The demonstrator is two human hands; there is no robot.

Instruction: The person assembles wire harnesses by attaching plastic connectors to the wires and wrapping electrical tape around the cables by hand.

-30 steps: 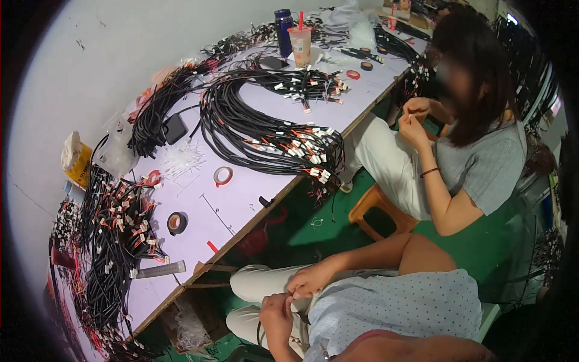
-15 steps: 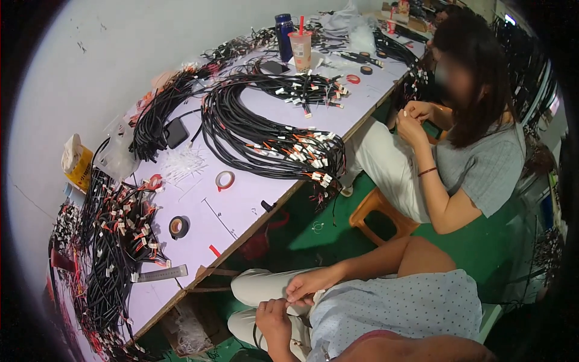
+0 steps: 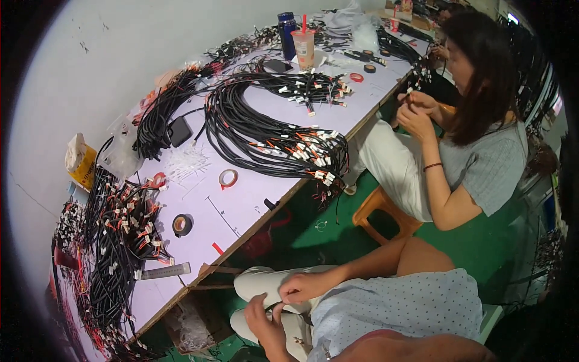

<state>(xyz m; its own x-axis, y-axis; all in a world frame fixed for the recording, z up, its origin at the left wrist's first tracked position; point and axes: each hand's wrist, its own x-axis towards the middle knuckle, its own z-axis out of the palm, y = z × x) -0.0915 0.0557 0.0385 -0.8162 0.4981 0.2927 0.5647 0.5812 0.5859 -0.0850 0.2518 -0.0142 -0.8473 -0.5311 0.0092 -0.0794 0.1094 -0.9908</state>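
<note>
Over the pale trousers on my lap, my two hands are a little apart. My left hand, the lower one in the picture, has its thumb and fingers spread, and nothing shows between them. Just above it, my right hand is closed with the fingertips pinched together. Whatever they hold, if anything, is too small to make out. Both hands are off the table, beyond its front edge. Nearest to them on the table are a clear ruler and a small red strip.
Bundled black cables with white connectors curve across the table. More cables lie at left. Tape rolls, white zip ties, a drink cup and a blue bottle are there. A co-worker sits at right.
My hands have separated: the left has come away from the right and spread its fingers. The co-worker's head has turned and their hands have shifted slightly. The whole view has shifted slightly.
</note>
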